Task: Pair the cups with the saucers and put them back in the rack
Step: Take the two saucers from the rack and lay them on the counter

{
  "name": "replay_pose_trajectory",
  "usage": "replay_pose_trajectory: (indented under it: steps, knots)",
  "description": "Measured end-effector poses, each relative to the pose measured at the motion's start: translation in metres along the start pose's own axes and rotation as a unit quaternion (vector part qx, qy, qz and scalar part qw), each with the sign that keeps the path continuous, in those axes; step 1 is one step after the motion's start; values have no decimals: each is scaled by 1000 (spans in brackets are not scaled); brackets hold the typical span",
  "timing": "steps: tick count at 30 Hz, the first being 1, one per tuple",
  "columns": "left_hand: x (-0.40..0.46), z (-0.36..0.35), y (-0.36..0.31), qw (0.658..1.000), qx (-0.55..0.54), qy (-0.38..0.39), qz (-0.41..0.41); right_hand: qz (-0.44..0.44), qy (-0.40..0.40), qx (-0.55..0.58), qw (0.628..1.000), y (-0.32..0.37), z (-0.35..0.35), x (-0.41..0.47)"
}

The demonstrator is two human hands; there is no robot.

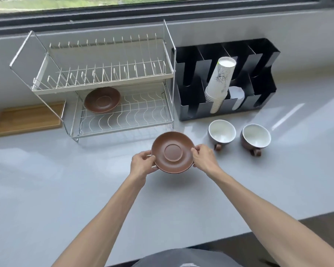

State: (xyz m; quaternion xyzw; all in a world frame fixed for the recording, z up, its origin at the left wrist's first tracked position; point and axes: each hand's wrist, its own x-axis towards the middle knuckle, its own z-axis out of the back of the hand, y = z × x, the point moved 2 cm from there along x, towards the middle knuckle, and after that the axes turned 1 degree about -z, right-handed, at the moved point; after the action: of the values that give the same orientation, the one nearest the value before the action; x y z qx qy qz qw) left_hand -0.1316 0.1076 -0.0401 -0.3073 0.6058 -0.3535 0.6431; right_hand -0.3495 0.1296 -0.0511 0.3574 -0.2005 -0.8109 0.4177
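Fingers (pixel 149 158) of left hand (pixel 141 164) and right hand (pixel 203 158): closed on opposite rim edges of a brown saucer (pixel 173 152), held level just above the grey table (pixel 66 180). Right of the fingers: two white-lined cups, near cup (pixel 221 134) and far cup (pixel 255 138), upright on the table, handles toward the person. Beyond the fingers, to the left: wire rack (pixel 102 89), second brown saucer (pixel 102 99) on its lower tier. Beyond, right: black organiser (pixel 226 79) holding stacked paper cups (pixel 219 83). Far left: wooden tray (pixel 28 118).

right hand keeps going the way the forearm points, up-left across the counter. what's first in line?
Past the held saucer that the right hand already grips, probably the rack, near its lower front rail; depth is unclear.
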Motion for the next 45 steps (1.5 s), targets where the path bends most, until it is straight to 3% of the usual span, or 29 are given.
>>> replay_pose_trajectory:
  steps: [15, 31, 36, 40, 45]
  knots:
    - [-4, -84, 59, 987, 143, 60, 41, -99, -55, -12, 994, -103, 33, -22]
    - [-5, -108, 69, 981, 160, 95, 52, -122, -60, -25, 990, -125, 48, -25]
    - [-8, -103, 63, 974, 174, 133, 58, -113, -57, -122, 984, -123, 52, -28]
    - [-6, -94, 50, 959, 225, 166, 48, -50, -127, -289, 947, -107, 64, -36]
    - [2, -65, 17, 930, 330, 163, -16, 38, -178, -314, 932, -62, 68, -34]
